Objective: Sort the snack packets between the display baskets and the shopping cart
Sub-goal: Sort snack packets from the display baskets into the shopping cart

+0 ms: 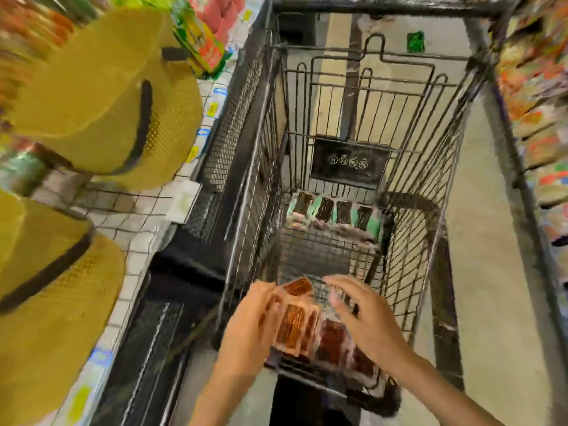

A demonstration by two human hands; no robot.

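1. Shopping cart (430, 179): black wire, seen from above and filling the middle of the view. A black plaque (349, 162) is fixed to its far inner panel.
2. Two yellow mesh display baskets, upper (101, 96) and lower (55, 302), are hung on the left rack beside the cart. Their contents can't be made out.
3. Shelves (541, 118) on the right are stocked with blurred packets; no detail is readable.
4. A row of green snack packets (335, 213) is laid flat on the cart floor at the far end, below the plaque.
5. Right hand (368, 318): spread wide, fingers straight, held over the near end of the cart above the dark red packets (333, 339). Whether it touches them can't be told.
6. Left hand (249, 327): fingers are curled round the left edge of the orange packets (295, 324), which are gripped as a fanned stack.
7. The orange packets are held just inside the near end of the cart, overlapping the dark red ones, which lie at the near edge.
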